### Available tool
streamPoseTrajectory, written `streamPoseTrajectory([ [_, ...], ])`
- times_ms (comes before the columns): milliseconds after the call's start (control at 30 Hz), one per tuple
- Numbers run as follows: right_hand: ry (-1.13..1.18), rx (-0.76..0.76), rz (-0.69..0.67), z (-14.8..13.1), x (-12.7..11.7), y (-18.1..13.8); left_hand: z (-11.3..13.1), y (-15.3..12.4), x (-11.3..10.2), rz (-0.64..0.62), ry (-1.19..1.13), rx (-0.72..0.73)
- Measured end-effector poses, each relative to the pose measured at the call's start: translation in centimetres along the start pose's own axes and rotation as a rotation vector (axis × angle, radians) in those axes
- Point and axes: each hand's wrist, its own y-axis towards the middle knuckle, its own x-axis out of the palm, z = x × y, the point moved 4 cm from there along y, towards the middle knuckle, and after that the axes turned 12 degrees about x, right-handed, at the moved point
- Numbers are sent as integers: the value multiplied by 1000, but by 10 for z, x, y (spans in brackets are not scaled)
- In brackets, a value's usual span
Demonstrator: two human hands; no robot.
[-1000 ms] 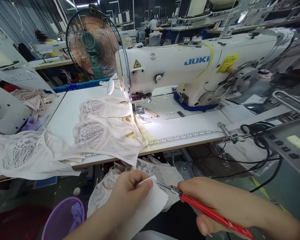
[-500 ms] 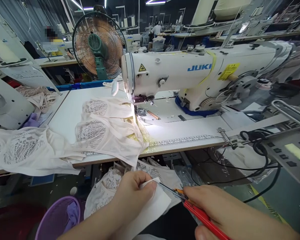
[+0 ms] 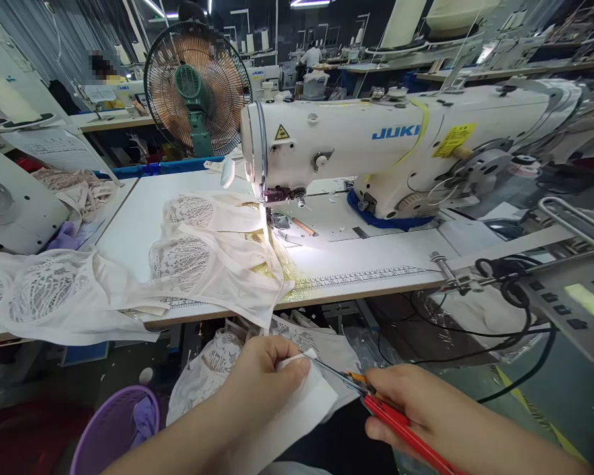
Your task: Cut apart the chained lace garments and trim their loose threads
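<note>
My left hand (image 3: 262, 376) pinches the edge of a white fabric band (image 3: 301, 409) between thumb and fingers, low in the middle of the view. In my right hand (image 3: 420, 396) is a pair of scissors (image 3: 400, 427) with red handles and an orange part near the pivot. Their thin blades point left and meet the fabric edge beside my left thumb. Whether the blades are parted cannot be made out. White lace bras (image 3: 220, 356) hang below the table edge behind my left hand. Another lace bra (image 3: 183, 264) lies on the table, its strap reaching under the sewing machine needle.
A white sewing machine (image 3: 327, 145) stands on the table (image 3: 366, 264), with a small wooden-handled tool (image 3: 303, 226) by its needle. More bras (image 3: 49, 290) drape at left. A purple basket (image 3: 94, 429) stands at lower left, a fan (image 3: 193, 92) behind. Cables (image 3: 519, 310) hang at right.
My right hand has shifted a little and its lower fingers have moved up closer around the red handle. My left hand and the fabric stay almost in place.
</note>
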Motion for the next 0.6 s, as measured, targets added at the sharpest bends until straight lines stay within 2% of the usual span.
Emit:
streamPoseTrajectory([
  [300,94,-91,73,7,10,13,6,3,-3,7,110,73],
  [467,339,-174,274,5,-1,9,8,2,-9,21,156,91],
  [600,534,-367,385,-14,0,-2,13,1,-12,60,175,134],
])
